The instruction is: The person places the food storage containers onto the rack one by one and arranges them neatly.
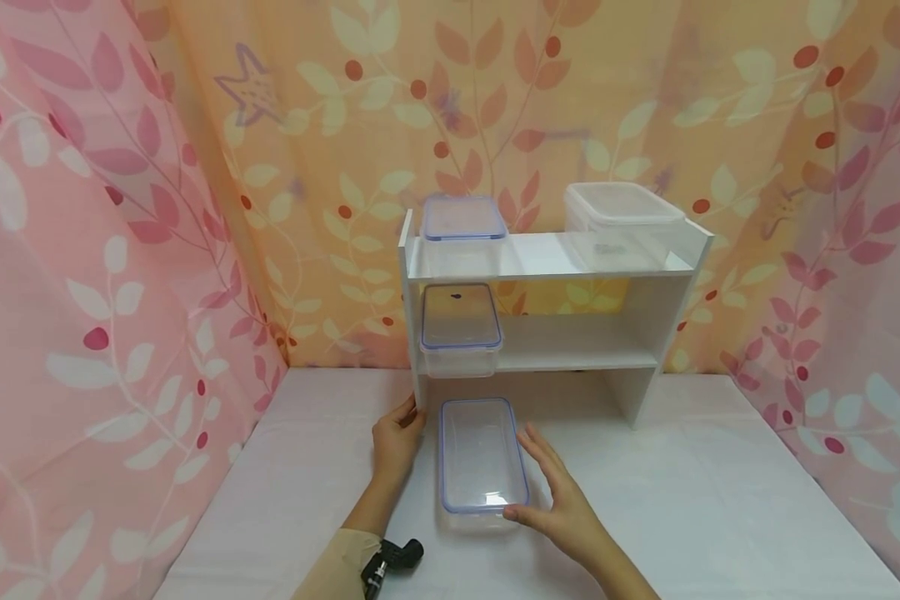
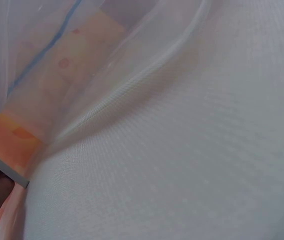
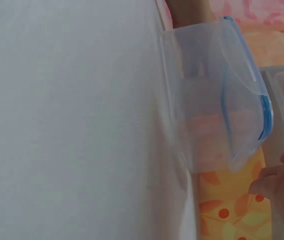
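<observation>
A clear food container [image 1: 483, 458] with a blue-rimmed lid lies lengthwise on the white tabletop, before the left part of a white shelf [image 1: 585, 358]. My left hand [image 1: 396, 446] pinches the lower front edge of the shelf's left side panel; in the left wrist view the grey-white panel [image 2: 6, 169] runs between thumb and fingers. To the right of the container, my right hand [image 1: 566, 508] is spread, its thumb by the near right corner and its fingers along the side. Whether it touches the container [image 3: 207, 100] I cannot tell.
Another blue-rimmed container [image 1: 461, 329] sits on the middle shelf at left. Above it, a third such container [image 1: 465, 237] stands on the top shelf, with a larger white-lidded box [image 1: 622, 225] at the right end. Patterned curtains [image 1: 495, 100] enclose the white table [image 1: 720, 500].
</observation>
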### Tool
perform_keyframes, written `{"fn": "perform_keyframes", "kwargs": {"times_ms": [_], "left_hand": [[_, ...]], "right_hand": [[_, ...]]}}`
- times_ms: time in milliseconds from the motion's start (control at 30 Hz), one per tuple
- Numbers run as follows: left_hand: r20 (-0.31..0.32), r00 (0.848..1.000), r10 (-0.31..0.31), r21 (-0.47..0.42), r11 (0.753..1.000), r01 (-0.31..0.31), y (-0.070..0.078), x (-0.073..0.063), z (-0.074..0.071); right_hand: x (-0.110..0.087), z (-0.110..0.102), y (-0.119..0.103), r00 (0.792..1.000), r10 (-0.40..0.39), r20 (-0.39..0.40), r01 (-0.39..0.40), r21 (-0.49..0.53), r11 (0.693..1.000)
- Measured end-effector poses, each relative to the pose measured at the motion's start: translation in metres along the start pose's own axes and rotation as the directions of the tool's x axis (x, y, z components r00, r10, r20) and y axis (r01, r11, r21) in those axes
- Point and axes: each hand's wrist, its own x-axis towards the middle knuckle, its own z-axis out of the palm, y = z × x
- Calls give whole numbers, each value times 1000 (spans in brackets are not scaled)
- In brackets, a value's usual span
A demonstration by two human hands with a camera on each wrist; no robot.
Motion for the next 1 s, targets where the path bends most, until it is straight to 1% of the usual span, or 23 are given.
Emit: {"fn": "perform_keyframes", "kwargs": {"times_ms": [67,300,400,500,667,833,1000], "left_hand": [[1,1000,0,3,1000,0,-1,0,1],[2,1000,21,-6,1000,-21,0,1,2],[-1,1000,16,-17,1000,-16,0,1,2],[2,1000,11,-31,999,-11,-2,1,1],[12,1000,15,-30,999,-14,-4,1,0],[12,1000,5,-32,999,-5,-3,0,0],[9,1000,-1,-28,1000,1,-3,0,0]], "right_hand": [[-1,2,4,1000,14,14,-14,5,1000],[-3,7,13,999,43,15,-43,2,999],[-4,9,16,998,58,28,-58,2,998],[-4,11,19,998,47,43,-47,2,999],[-4,17,27,998,24,66,-24,-3,1000],[-3,23,32,997,5,77,-3,-32,999],[-3,27,34,996,-11,85,13,-23,1000]]}}
